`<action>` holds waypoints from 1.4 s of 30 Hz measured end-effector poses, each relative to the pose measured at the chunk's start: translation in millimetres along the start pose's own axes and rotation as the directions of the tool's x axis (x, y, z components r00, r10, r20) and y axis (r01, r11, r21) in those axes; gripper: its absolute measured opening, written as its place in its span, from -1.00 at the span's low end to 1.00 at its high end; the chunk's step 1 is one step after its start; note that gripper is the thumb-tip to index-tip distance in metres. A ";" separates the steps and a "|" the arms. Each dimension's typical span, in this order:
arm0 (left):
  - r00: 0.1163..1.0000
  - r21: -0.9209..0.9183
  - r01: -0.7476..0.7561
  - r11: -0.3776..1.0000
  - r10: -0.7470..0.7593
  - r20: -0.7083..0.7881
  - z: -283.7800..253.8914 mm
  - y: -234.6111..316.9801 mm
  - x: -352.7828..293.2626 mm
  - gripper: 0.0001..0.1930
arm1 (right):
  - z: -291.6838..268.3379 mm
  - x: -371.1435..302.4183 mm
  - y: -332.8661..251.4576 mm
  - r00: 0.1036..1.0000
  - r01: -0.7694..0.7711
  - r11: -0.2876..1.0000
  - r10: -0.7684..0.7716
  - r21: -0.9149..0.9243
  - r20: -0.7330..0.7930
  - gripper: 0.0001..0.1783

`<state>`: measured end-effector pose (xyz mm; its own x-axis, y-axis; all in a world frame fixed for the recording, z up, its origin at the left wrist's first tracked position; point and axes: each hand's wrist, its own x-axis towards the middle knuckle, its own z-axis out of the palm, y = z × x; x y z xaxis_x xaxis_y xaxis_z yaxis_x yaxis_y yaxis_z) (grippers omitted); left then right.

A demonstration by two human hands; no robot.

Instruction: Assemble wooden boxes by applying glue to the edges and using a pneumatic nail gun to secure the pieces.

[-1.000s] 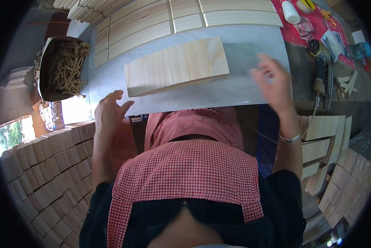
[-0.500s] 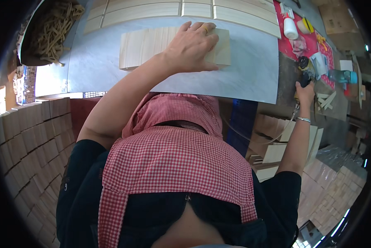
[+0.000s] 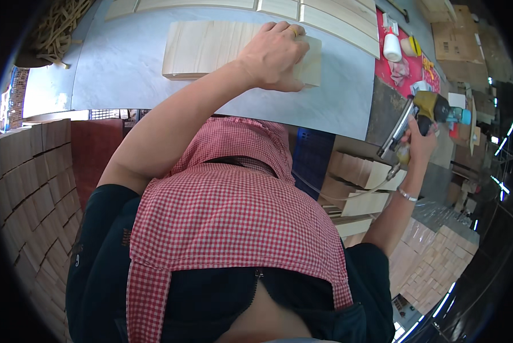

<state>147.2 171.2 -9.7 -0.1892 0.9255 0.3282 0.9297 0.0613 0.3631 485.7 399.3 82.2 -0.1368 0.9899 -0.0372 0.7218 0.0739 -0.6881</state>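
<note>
A pale rectangular wooden panel piece (image 3: 208,48) with a thick front edge lies on the grey-white tabletop (image 3: 119,68). My left hand (image 3: 275,57) grips its right end, fingers curled toward the far edge and thumb at the near one; the hand hides part of the surface. Off to the right, my right hand (image 3: 421,137) is closed round the handle of a yellow and black air nail gun (image 3: 431,106). The gun is raised beside the table's right end, its metal magazine slanting down to the left. An air hose (image 3: 376,186) trails from its handle.
More wooden panels (image 3: 336,23) lie along the far side. A white bottle (image 3: 392,48), a tape roll (image 3: 411,47) and a pink cloth (image 3: 399,70) rest on a red surface. Wooden strips (image 3: 62,28) fill a container at far left. Stacked wood blocks (image 3: 36,194) stand left.
My right hand has lifted the nail gun from the side surface and turned it, bringing it nearer. My left hand stays on the wooden panel piece. The view has shifted slightly.
</note>
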 end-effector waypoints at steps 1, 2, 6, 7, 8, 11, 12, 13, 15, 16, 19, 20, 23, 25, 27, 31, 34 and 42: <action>1.000 -0.002 0.010 1.000 -0.010 -0.006 0.8 -0.7 -1.0 -0.51 | 4.6 -29.4 -26.7 1.000 -0.016 0.999 0.016 0.034 0.010 -0.67; 1.000 -0.006 0.017 1.000 -0.017 -0.015 1.7 -0.7 -0.6 -0.55 | 8.1 -50.8 -37.6 1.000 -0.015 1.000 0.015 0.027 0.005 -0.67; 0.999 -0.011 0.016 1.000 -0.017 -0.044 3.7 0.6 1.8 -0.57 | 18.4 -104.6 -51.0 0.970 0.079 0.990 -0.103 0.116 0.220 -0.74; 0.999 0.005 0.009 1.000 -0.008 -0.049 4.1 0.8 1.3 -0.54 | 22.5 -114.3 -57.2 0.970 0.081 0.991 -0.104 0.110 0.220 -0.74; 0.999 0.020 -0.001 1.000 0.002 -0.054 3.7 0.4 1.7 -0.50 | 26.3 -124.2 -67.9 0.952 0.138 0.986 -0.157 0.090 0.264 -0.72; 0.998 0.032 -0.007 0.999 0.009 -0.057 2.5 0.4 1.9 -0.45 | 38.6 -139.7 -82.7 0.925 0.216 0.975 -0.224 0.059 0.308 -0.70; 0.999 0.035 -0.007 0.999 0.008 -0.053 1.9 0.7 2.1 -0.44 | 42.7 -142.1 -85.9 0.921 0.236 0.970 -0.240 0.051 0.307 -0.70; 0.999 0.038 -0.007 0.999 0.009 -0.048 1.5 1.0 2.3 -0.44 | 46.1 -143.1 -88.4 0.917 0.256 0.966 -0.257 0.044 0.305 -0.70; 0.999 0.040 -0.008 0.999 0.010 -0.049 0.3 0.8 2.2 -0.44 | 49.2 -138.9 -90.1 0.912 0.279 0.960 -0.277 0.035 0.302 -0.70; 0.999 0.020 0.008 1.000 -0.008 -0.034 -1.1 0.7 1.0 -0.48 | 49.9 -132.3 -85.1 0.935 0.271 0.961 -0.248 -0.061 0.252 -0.68; 0.999 -0.038 0.048 0.998 -0.047 0.015 -2.4 1.5 0.6 -0.59 | 47.5 -101.8 -53.7 0.981 0.195 0.922 -0.182 -0.335 0.071 -0.59; 0.999 -0.039 0.040 0.998 -0.039 0.012 -1.5 0.4 1.4 -0.59 | 46.6 -88.9 -38.2 0.981 0.192 0.922 -0.182 -0.335 0.063 -0.59; 0.998 0.030 -0.028 0.999 0.030 -0.058 4.8 -2.4 -1.5 -0.46 | 41.6 -45.9 29.0 0.932 0.346 0.777 -0.348 -0.526 0.099 -0.48; 0.996 0.068 -0.048 0.997 0.052 -0.069 6.7 -3.5 -2.2 -0.41 | 47.9 -26.6 56.1 0.911 0.391 0.723 -0.394 -0.569 0.125 -0.44; 0.996 0.038 -0.059 0.998 0.062 -0.059 5.7 -3.3 -2.0 -0.45 | 63.5 -12.5 73.7 0.941 0.299 0.659 -0.324 -0.690 0.098 -0.39; 0.992 -0.039 -0.037 0.999 0.032 -0.122 -0.8 -4.5 -6.3 -0.52 | 90.1 12.7 90.0 0.954 0.215 0.578 -0.295 -0.787 0.044 -0.36; 0.926 -0.190 -0.007 0.982 -0.065 -0.372 -23.2 -19.8 -25.0 -0.60 | 100.8 9.1 73.7 0.764 0.415 0.399 -0.641 -0.818 0.075 -0.58; 0.548 -0.418 0.685 0.597 -0.800 -0.244 -106.2 -65.8 -146.5 -0.69 | 152.3 -112.7 -61.1 0.699 0.702 0.712 -0.689 0.001 0.193 -0.82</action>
<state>80.2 -8.1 10.9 -0.9245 0.3673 0.1021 0.2933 0.5141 0.8060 353.7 264.9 18.0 -0.7235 0.6175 0.3085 0.4174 0.7473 -0.5170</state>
